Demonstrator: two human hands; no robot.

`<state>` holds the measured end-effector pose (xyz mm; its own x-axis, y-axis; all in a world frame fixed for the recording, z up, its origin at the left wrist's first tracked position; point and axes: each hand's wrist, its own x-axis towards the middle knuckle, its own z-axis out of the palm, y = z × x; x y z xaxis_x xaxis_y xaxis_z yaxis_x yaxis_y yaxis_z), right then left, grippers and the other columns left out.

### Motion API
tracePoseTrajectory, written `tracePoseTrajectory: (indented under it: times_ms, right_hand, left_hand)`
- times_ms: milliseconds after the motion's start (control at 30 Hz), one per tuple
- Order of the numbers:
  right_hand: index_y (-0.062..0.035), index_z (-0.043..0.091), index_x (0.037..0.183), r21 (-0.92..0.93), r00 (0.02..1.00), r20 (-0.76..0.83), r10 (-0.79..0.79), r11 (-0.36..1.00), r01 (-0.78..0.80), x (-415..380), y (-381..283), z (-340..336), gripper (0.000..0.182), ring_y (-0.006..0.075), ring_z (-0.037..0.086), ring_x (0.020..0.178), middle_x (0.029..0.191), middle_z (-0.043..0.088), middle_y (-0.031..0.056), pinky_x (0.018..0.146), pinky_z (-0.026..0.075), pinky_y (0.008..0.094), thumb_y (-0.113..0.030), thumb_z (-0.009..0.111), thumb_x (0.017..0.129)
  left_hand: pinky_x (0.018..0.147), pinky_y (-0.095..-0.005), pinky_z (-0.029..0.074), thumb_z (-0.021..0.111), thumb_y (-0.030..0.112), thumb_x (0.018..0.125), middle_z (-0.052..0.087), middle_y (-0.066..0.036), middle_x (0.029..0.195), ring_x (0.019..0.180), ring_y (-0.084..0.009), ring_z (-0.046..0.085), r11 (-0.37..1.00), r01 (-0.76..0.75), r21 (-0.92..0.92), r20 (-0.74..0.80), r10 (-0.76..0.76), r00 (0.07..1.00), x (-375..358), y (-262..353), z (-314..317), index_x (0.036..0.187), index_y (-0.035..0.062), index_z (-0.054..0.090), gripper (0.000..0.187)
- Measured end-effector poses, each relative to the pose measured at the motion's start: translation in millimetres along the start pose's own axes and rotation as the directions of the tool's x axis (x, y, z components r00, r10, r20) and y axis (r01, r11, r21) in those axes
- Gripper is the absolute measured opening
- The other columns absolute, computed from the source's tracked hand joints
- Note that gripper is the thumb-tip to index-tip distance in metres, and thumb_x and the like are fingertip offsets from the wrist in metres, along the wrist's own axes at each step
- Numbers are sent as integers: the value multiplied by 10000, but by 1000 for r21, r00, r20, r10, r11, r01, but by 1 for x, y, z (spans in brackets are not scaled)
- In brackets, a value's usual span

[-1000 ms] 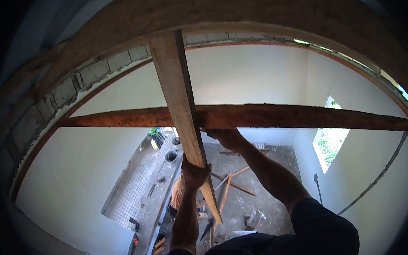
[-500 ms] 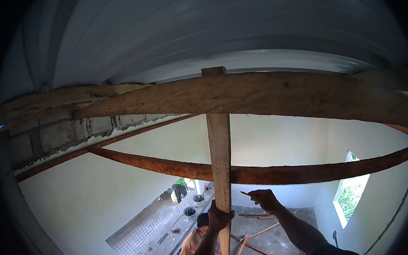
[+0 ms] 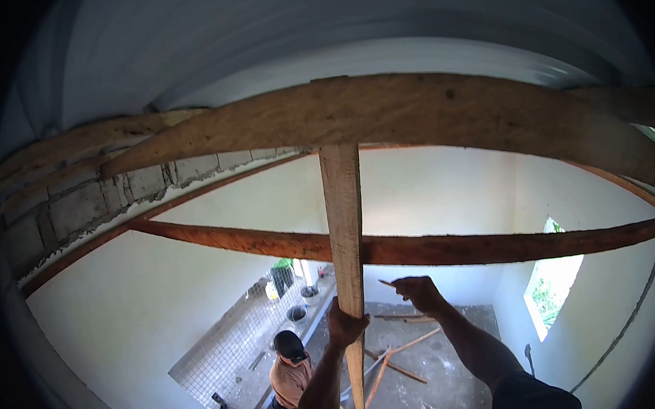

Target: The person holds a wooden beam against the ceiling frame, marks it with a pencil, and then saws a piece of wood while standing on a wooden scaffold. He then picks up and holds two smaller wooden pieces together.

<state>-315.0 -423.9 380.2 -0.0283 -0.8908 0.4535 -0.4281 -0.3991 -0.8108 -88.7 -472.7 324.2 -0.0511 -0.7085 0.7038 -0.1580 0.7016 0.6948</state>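
Observation:
A long wooden board (image 3: 344,226) hangs upright in front of me, crossing behind a thick wooden beam (image 3: 404,113) near the roof. My left hand (image 3: 346,324) is wrapped around the board's lower part. To the right of the board, my right hand (image 3: 417,292) pinches a pencil (image 3: 387,283), its tip pointing left toward the board without touching it. Behind the board runs a reddish-brown wooden strip (image 3: 454,248), spanning the room from left to right. The board's top end barely shows above the beam.
Below, a person in a cap (image 3: 289,374) is beside a counter-like ledge with wire mesh (image 3: 228,355) and buckets (image 3: 296,314). Loose wood strips (image 3: 404,367) lie on the concrete floor (image 3: 458,352). Metal roofing (image 3: 379,56) curves close overhead. A window opening (image 3: 554,289) is at right.
The board's top end stands less far above the beam than before. My view has tilted, so the beam and both hands appear higher. The person below has lifted and turned their head.

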Motion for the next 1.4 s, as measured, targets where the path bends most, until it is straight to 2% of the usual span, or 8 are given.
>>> tracePoseTrajectory:
  times_ms: [433,667,767,967,1167,1267,1367,1400]
  right_hand:
    - [-30,610,850,48,994,-26,-105,993,106,39,-40,22,170,79,484,641,674,544,-5,587,409,278,-189,593,908]
    - [-46,642,985,-1,999,46,-7,1000,7,51,-37,24,228,120,563,779,829,635,39,699,460,310,-263,619,918]
    - [-51,626,1119,19,989,67,-132,991,131,58,-38,31,280,143,591,950,1006,658,81,829,474,319,-249,627,921]
    - [-17,574,1196,447,986,71,-153,888,106,68,-32,50,310,163,583,1026,1113,635,77,883,470,330,-151,620,920]
    - [-7,607,1079,318,995,13,-101,944,91,58,0,20,235,164,582,922,1000,644,62,806,476,342,-164,631,906]
    - [-16,638,993,598,946,26,-322,763,243,35,11,-16,199,127,588,799,864,653,55,723,482,328,-190,621,899]
    - [-27,662,932,-213,965,84,-247,942,259,27,-5,-15,174,111,581,725,774,647,40,674,475,314,-192,618,901]
    - [-30,679,889,-163,994,42,-102,981,108,30,-20,-5,182,106,587,702,733,649,34,658,476,293,-201,619,902]
  left_hand:
    - [787,-391,510,803,136,573,621,-157,927,862,-262,622,997,82,5,17,-82,996,-11,9,-2,1097,10,492,623]
    - [772,-390,507,803,126,568,614,-145,914,836,-261,610,997,75,1,19,-75,997,-9,7,-4,1075,17,486,608]
    - [760,-395,510,805,131,571,613,-149,899,820,-268,613,997,83,6,16,-83,996,-9,6,-2,1056,21,482,593]
    - [735,-392,514,801,139,578,612,-155,866,788,-267,616,1000,20,-12,-4,-20,1000,-7,7,-1,1040,24,478,575]
    - [728,-383,516,789,130,579,611,-146,844,769,-254,615,996,83,-32,5,-83,997,-11,5,-2,1025,19,485,551]
    - [722,-377,515,785,125,578,608,-144,839,758,-247,607,996,56,-66,-14,-57,998,-10,7,-1,1026,15,492,547]
    - [719,-374,512,783,123,578,605,-143,834,752,-240,597,997,16,-81,-15,-18,1000,-9,3,-1,1031,12,495,549]
    - [718,-373,511,782,123,578,603,-142,834,751,-239,593,996,17,-87,-7,-18,1000,-10,2,-2,1033,11,495,550]
